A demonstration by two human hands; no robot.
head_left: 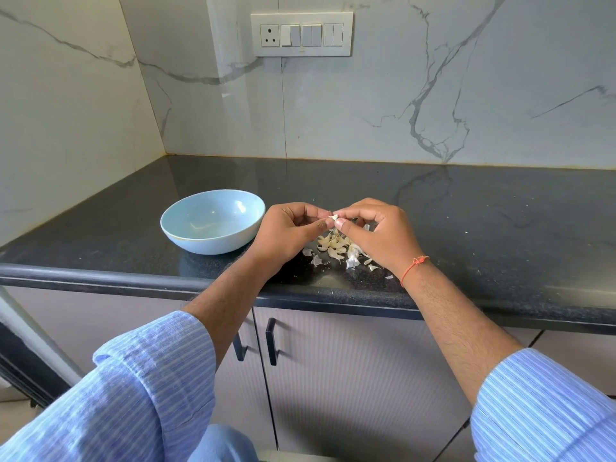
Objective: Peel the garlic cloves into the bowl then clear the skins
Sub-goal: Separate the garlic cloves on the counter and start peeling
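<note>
A small garlic clove is pinched between the fingertips of my left hand and my right hand, held above the black counter. Under my hands lies a pile of garlic cloves and papery skins, partly hidden by my right hand. A light blue bowl stands to the left of my left hand; nothing shows inside it.
The black stone counter runs along a marble wall with a switch panel. Its rounded front edge is near me. Grey cabinet doors with dark handles sit below.
</note>
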